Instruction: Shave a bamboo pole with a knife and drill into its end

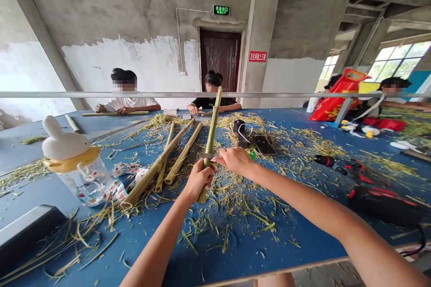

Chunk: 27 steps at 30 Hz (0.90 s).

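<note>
Overhead, a green EXIT sign point(221, 10) reading 安全出口 sits above a dark door point(220, 60), beside a red Chinese wall sign point(257, 56), on a rough, half-whitewashed concrete wall point(101, 4). Across the blue work table point(279, 251), strewn with dry bamboo shavings point(242, 202), lie cut bamboo poles point(183, 152) and a rabbit-topped plastic cup point(79, 175). Near the middle, the left hand point(198, 180) closes in a fist around a tilted bamboo pole point(209, 143), its foot on the table, while the right hand point(234, 161) pinches a short knife point(205, 155), blade against the pole.

From the head — forward, downward
</note>
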Available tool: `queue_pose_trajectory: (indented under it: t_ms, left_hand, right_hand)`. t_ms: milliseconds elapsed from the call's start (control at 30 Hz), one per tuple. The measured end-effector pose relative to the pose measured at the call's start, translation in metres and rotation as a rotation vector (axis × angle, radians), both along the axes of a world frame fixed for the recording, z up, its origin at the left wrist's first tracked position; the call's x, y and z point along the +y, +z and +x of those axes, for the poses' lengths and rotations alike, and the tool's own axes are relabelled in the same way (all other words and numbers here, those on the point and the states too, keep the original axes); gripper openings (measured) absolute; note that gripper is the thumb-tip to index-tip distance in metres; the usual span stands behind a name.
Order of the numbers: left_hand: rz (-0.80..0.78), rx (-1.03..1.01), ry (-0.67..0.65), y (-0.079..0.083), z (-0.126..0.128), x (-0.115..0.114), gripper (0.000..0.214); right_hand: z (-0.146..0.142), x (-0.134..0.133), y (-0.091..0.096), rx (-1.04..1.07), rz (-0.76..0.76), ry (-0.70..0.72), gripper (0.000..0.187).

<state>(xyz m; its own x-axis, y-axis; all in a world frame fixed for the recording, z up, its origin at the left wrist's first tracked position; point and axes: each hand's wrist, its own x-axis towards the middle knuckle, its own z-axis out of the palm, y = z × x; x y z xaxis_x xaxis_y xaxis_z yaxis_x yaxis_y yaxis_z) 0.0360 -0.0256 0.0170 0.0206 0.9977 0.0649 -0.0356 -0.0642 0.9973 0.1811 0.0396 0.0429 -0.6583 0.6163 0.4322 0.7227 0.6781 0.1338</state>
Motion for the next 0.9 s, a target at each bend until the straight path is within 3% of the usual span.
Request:
queue_pose_trajectory:
  t_ms: [300, 367, 433, 500, 567, 700, 800, 900]
  left_hand:
    - [0.099, 0.272, 0.095, 0.007, -0.010, -0.001, 0.027]
    - [0.070, 0.254, 0.092, 0.010, -0.007, -0.003, 0.028]
    - [0.027, 0.207, 0.052, 0.011, 0.000, -0.004, 0.032]
    - [-0.006, 0.147, 0.013, 0.011, 0.006, -0.004, 0.037]
    - [-0.011, 0.101, 0.004, 0.010, 0.007, -0.002, 0.040]
    - [0.037, 0.098, 0.049, 0.009, -0.003, 0.000, 0.038]
    - [0.084, 0.196, 0.057, 0.009, -0.013, 0.000, 0.036]
    - [0.133, 0.293, 0.063, 0.010, -0.018, 0.001, 0.034]
  right_hand:
    - [-0.007, 0.011, -0.003, 0.052, 0.075, 0.064, 0.060]
    - [-0.006, 0.026, 0.009, 0.095, 0.026, 0.001, 0.061]
    - [-0.001, 0.044, 0.030, 0.189, -0.068, -0.146, 0.064]
    - [0.005, 0.058, 0.048, 0.276, -0.050, -0.291, 0.062]
    - [0.005, 0.059, 0.054, 0.279, -0.035, -0.271, 0.063]
    - [-0.008, 0.027, 0.028, 0.090, -0.113, 0.008, 0.060]
    - [-0.015, 0.006, 0.007, 0.047, -0.011, 0.024, 0.055]
    - [-0.015, 0.004, 0.006, 0.007, 0.060, 0.021, 0.055]
